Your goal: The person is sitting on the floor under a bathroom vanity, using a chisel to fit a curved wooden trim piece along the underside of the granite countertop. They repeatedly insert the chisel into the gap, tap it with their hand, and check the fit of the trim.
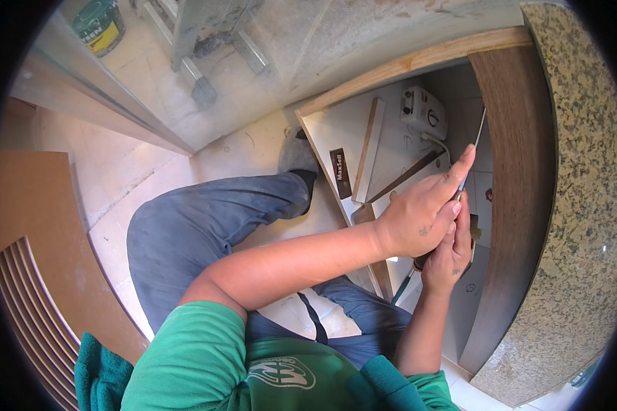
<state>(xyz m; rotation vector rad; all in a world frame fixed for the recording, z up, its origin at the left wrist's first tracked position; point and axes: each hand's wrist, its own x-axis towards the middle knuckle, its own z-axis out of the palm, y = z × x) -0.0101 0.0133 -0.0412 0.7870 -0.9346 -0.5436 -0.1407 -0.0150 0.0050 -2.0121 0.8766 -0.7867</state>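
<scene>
- Biggest thing on my feed: the speckled granite countertop [583, 171], curving down the right side.
- Under its edge I see a brown wood-grain panel [517, 171], the near side of an open cabinet [404, 66].
- Left of that, legs in blue-grey trousers [185, 219] are bent on the tiled floor, below a green shirt [192, 356].
- Far left, a tan louvred door [34, 185] fills my rim.
- Up top I catch a metal ladder [252, 51], and a green-and-yellow bucket [99, 31] in the corner.
- Now the hands! The left hand [421, 212] reaches across over the cabinet, index finger stretched out, the grip clamped on a slender metal-shafted tool [482, 127].
- Right up against it comes the right hand [449, 257], lower down, fingers together and pointing up; whether they clamp the tool too, I cannot tell.
- Inside the cabinet, a white appliance [424, 113] with a knob lies beyond the hands.
- Near it, a pale wooden strip [369, 151], and just beside that a small dark box [340, 173].
- Thinnest of all, the tool's shaft slants up past the left fingertip, close to the wood-grain panel; its lower end hides behind the hands.
</scene>
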